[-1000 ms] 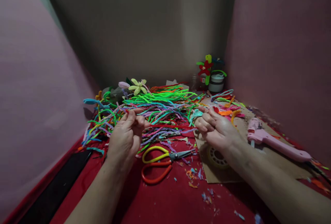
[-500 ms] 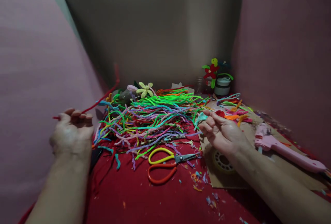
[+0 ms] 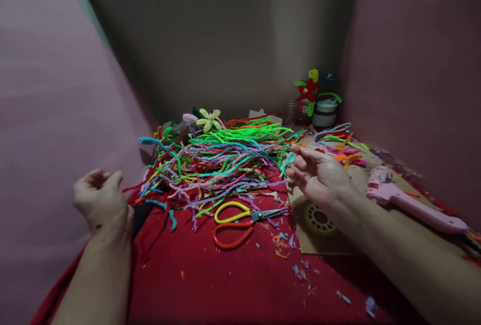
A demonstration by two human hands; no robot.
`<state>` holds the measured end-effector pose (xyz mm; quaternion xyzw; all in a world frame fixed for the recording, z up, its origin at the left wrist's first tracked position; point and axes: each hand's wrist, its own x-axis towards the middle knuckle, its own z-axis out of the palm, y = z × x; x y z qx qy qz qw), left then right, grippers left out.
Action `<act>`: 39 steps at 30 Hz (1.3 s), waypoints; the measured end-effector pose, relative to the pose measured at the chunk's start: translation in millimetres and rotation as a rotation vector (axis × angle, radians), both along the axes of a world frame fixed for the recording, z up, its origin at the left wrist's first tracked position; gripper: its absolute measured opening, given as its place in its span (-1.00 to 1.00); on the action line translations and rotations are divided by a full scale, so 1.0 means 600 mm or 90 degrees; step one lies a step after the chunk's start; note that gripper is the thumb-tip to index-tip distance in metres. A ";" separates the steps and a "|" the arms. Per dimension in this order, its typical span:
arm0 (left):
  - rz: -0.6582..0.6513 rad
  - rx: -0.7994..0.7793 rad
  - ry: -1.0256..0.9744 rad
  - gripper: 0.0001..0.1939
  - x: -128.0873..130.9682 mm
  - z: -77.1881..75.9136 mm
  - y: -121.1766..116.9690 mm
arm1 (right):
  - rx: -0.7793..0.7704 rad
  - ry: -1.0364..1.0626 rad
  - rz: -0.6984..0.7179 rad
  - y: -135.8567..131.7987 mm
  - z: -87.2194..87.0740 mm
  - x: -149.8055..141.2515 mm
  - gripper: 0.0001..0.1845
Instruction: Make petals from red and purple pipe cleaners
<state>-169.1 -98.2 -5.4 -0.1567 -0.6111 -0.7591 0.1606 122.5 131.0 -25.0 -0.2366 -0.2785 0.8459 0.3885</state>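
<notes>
On the left, my left hand [image 3: 101, 202] is raised with its fingers curled closed. A red pipe cleaner [image 3: 138, 186] runs from behind that hand toward the pile; the grip itself is partly hidden. My right hand [image 3: 319, 172] is above the cardboard, palm turned inward, its fingers curled and thumb and fingertips close together. Whatever it pinches, if anything, is too small to make out. Between the hands spreads a large pile of colourful pipe cleaners [image 3: 225, 157]. Scissors [image 3: 251, 217] with one yellow and one red handle lie in front of it, blades slightly apart.
A roll of tape [image 3: 319, 219] and a pink glue gun [image 3: 413, 202] rest on the cardboard [image 3: 306, 242]. Behind stand a lidded cup [image 3: 324, 113] and a red pipe-cleaner flower [image 3: 308, 89]. A pale yellow flower [image 3: 209, 120] tops the pile. Scraps litter the red cloth [image 3: 180, 290].
My left hand has turned over and dropped lower, and the red pipe cleaner has swung down toward the pile. My right hand keeps nearly the same pose. The view has tilted slightly downward.
</notes>
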 end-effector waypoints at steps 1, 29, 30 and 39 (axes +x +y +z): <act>0.087 -0.003 0.050 -0.63 0.008 0.009 -0.001 | 0.026 0.000 -0.009 0.001 -0.003 -0.001 -0.86; -0.376 -0.583 0.572 -0.79 0.256 -0.115 0.233 | 0.487 -0.255 -0.030 -0.027 -0.031 0.008 -0.83; -0.369 -0.617 0.588 -0.79 0.253 -0.117 0.233 | 0.489 -0.265 -0.027 -0.028 -0.032 0.008 -0.83; -0.355 -0.743 0.631 -0.81 0.239 -0.116 0.226 | 0.522 -0.309 0.015 -0.033 -0.037 0.008 -0.78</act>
